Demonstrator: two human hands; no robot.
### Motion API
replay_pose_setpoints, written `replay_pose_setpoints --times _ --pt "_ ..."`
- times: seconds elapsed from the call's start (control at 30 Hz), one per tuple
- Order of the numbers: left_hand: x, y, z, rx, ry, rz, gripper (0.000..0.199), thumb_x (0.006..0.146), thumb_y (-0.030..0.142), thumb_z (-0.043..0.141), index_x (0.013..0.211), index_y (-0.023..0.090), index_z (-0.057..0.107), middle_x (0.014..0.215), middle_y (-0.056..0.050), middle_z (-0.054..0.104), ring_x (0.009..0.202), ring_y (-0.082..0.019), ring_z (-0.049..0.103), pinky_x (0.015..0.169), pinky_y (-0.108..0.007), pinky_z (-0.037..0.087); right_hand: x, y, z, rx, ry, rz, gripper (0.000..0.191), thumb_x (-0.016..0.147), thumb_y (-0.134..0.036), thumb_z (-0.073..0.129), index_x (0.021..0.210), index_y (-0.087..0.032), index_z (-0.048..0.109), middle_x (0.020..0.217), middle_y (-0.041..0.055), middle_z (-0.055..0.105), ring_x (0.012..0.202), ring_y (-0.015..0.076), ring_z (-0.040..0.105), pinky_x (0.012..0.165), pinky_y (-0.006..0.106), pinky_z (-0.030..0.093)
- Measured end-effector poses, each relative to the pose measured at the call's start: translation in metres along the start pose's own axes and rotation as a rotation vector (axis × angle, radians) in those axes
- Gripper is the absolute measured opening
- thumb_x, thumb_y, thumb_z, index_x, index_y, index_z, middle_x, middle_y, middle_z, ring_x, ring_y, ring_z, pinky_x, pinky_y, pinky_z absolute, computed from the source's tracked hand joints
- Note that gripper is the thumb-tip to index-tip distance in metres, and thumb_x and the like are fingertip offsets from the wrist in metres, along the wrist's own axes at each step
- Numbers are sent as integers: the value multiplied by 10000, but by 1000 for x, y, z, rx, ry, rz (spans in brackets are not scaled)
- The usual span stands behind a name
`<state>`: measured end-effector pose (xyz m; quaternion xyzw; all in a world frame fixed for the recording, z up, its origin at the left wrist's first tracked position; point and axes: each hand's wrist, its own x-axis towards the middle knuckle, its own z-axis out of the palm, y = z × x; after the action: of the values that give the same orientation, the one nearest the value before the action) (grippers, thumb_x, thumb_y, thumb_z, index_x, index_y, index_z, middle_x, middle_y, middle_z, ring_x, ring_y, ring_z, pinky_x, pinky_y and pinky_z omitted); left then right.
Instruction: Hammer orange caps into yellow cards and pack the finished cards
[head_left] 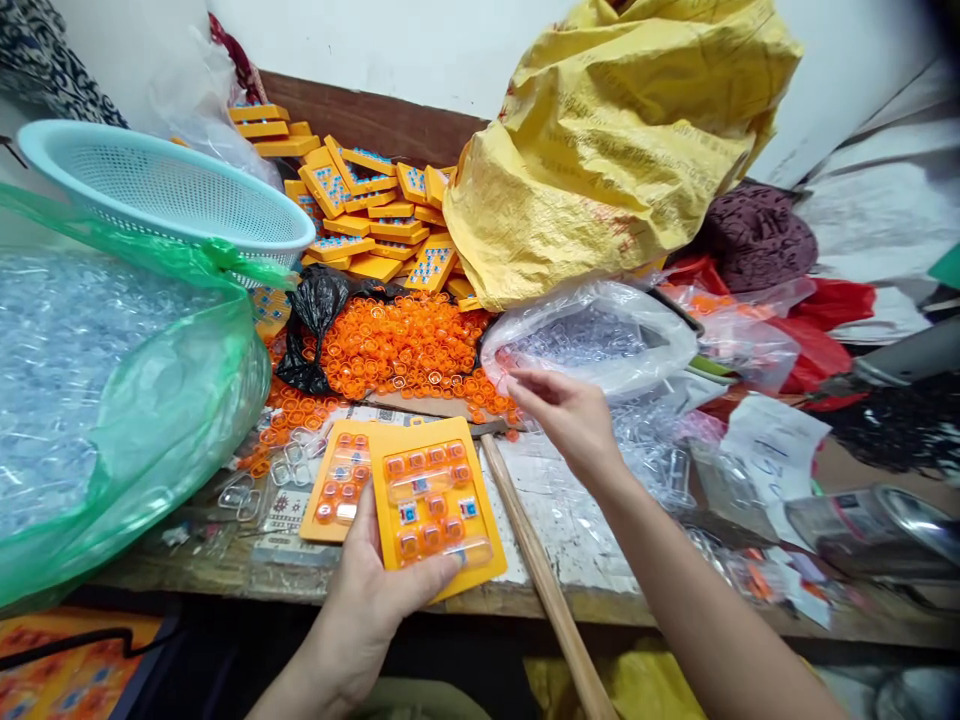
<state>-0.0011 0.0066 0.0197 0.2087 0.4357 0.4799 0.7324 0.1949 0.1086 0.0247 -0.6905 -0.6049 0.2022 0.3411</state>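
My left hand (382, 590) grips a yellow board (435, 440) by its lower left edge, thumb across the front. Orange rings, clear pieces and small blue-and-white parts sit in the board's slots. Behind it on the left lies a second yellow board (319, 500), partly covered. My right hand (566, 415) is raised right of the board, near the rim of a white plastic bag (675, 350) with clear pieces in it. Its thumb and fingertips are close together, and whatever they pinch is too small to make out. A heap of orange rings (405, 345) lies on black plastic beyond the boards.
A green bag (202, 390) of clear pieces and a light blue basket (277, 225) stand left. Yellow boards (435, 262) are piled behind, beside a large yellow sack (600, 170). A wooden stick (544, 580) crosses the table's front edge. Right are a clear jar (862, 525) and loose plastic.
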Motion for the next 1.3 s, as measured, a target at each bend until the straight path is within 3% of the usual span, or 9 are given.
replay_pose_setpoints --times 0.1,0.17,0.3,0.53,0.6,0.7,0.83,1.1,1.3 --pt "4 -8 0 69 80 108 847 557 221 811 1284 171 381 1127 -141 678 987 -293 667 870 -384 544 -59 -12 3 242 -52 34 266 804 -420 619 936 -191 650 860 48 719 768 160 672 700 285 545" --pt "7 -17 -3 167 151 200 827 554 246 813 1260 168 390 1098 -130 683 938 -276 684 839 -360 555 -92 -19 13 645 -35 172 249 703 -407 736 840 -219 648 782 4 690 711 130 643 665 251 531" --pt "7 -33 -8 332 275 320 853 553 279 816 1262 197 349 1125 -129 658 928 -275 687 811 -355 564 -127 -26 36 870 63 294 260 664 -357 790 885 -258 695 776 -8 666 746 129 593 718 259 496" --pt "-9 -37 9 227 405 408 813 545 256 837 1209 241 368 1048 -76 682 871 -251 698 810 -325 560 -134 -31 51 903 168 211 133 708 -333 761 806 -271 696 1016 13 590 957 170 545 839 286 434" --pt "-11 -36 11 199 400 413 810 537 247 842 1202 250 380 1041 -63 683 869 -251 696 803 -325 558 -133 -35 48 1034 78 268 149 709 -322 762 796 -261 656 1098 7 567 1032 171 533 874 276 429" --pt "-11 -40 8 283 415 420 732 545 264 839 1137 237 409 995 -61 683 845 -247 692 781 -321 554 -130 -40 45 1303 -84 363 231 707 -264 765 861 -280 593 987 -14 610 941 143 575 852 277 462" --pt "-11 -49 0 441 490 458 653 538 300 843 1031 229 421 1002 -82 659 852 -263 674 802 -356 537 -127 -40 44 1507 -76 396 337 626 -155 806 841 -295 588 899 -59 624 846 106 601 830 252 488" --pt "-9 -39 9 308 413 413 670 559 287 837 1055 241 389 1016 -64 655 854 -244 677 802 -330 547 -120 -30 44 1344 -42 513 263 479 -244 885 702 -257 746 878 6 705 872 167 632 845 299 500" --pt "-7 -41 8 293 473 460 638 531 251 851 1011 245 432 961 -38 668 814 -239 684 773 -319 550 -123 -29 52 1378 35 595 302 442 -262 897 714 -287 767 889 -4 726 913 172 644 884 303 491"
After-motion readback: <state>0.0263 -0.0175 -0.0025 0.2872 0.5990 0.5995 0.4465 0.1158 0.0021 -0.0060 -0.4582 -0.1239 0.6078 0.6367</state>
